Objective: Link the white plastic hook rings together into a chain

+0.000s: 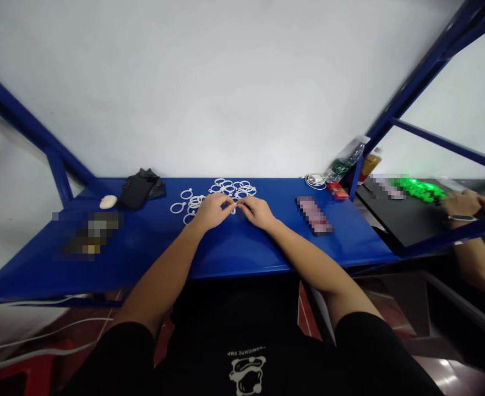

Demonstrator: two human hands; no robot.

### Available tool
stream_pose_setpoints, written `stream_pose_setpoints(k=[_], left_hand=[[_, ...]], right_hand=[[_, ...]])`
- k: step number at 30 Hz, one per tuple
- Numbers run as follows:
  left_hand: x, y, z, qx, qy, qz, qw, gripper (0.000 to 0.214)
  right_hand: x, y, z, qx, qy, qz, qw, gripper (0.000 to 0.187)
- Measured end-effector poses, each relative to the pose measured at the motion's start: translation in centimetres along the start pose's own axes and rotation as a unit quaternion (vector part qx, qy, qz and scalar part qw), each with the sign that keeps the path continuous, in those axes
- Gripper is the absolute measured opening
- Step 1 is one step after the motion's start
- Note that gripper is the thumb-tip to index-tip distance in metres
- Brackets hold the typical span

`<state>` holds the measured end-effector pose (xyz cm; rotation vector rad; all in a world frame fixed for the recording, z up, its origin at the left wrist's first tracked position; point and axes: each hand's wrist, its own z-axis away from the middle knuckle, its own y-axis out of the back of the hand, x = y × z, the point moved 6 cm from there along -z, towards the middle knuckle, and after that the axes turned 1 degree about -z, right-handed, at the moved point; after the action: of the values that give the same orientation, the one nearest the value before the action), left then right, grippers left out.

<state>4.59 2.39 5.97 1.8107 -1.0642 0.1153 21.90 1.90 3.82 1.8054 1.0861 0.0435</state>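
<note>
My left hand (pixel 214 211) and my right hand (pixel 259 212) meet over the blue table, thumbs and fingertips pinched together. Between them shows a small white piece (pixel 234 205), which looks like part of a white plastic ring; the fingers hide most of it. Just beyond my hands lies a loose pile of thin white plastic rings (pixel 242 192), each with a small knob on its rim. More such rings (pixel 178 208) are scattered to the left of my left hand, some overlapping.
The blue table (pixel 242 253) meets a white wall. Left are a black pouch (pixel 137 190), a pale rounded object (pixel 108 202) and a blurred item. Right are a phone-shaped blurred item (pixel 314 215), coiled white cable (pixel 315 181), red box (pixel 338 191) and bottle (pixel 345 162). Another person's hands work at a dark table.
</note>
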Motion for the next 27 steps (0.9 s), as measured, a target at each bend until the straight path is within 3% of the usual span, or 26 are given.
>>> stream_pose_setpoints(k=[2,5,9,13,16,19,24,27], left_hand=[[-0.5,1.6,-0.2,0.064,0.006,-0.043,0.997,0.011],[-2.7,4.0,-0.3,0.135,0.070,-0.089,0.984,0.006],[-6.7,4.7,0.2,0.103,0.177,-0.133,0.970,0.010],[-8.6,3.8,0.6,0.060,0.184,-0.190,0.962,0.005],[-7.9,3.3,0.5,0.068,0.153,-0.217,0.962,0.010],[-5.8,2.7,0.3,0.095,0.122,-0.180,0.972,0.025],[-0.8,-0.5,0.0,-0.002,-0.016,-0.067,0.998,0.023],[0.2,-1.9,0.3,-0.043,-0.035,-0.054,0.997,0.022]], right_hand=[[0.7,-0.2,-0.2,-0.006,-0.020,0.015,1.000,0.025],[1.9,-0.8,-0.2,-0.050,-0.050,0.059,0.996,0.030],[2.6,-1.6,0.1,-0.103,-0.066,0.103,0.987,0.040],[2.3,-1.6,0.0,-0.118,-0.055,0.106,0.986,0.030],[1.9,-1.3,-0.1,-0.117,-0.049,0.085,0.988,0.020],[1.3,-0.8,-0.2,-0.088,-0.040,0.057,0.994,0.023],[0.6,-0.2,-0.1,-0.027,-0.032,0.007,0.999,0.024],[0.6,0.2,0.0,0.017,-0.033,-0.032,0.999,0.016]])
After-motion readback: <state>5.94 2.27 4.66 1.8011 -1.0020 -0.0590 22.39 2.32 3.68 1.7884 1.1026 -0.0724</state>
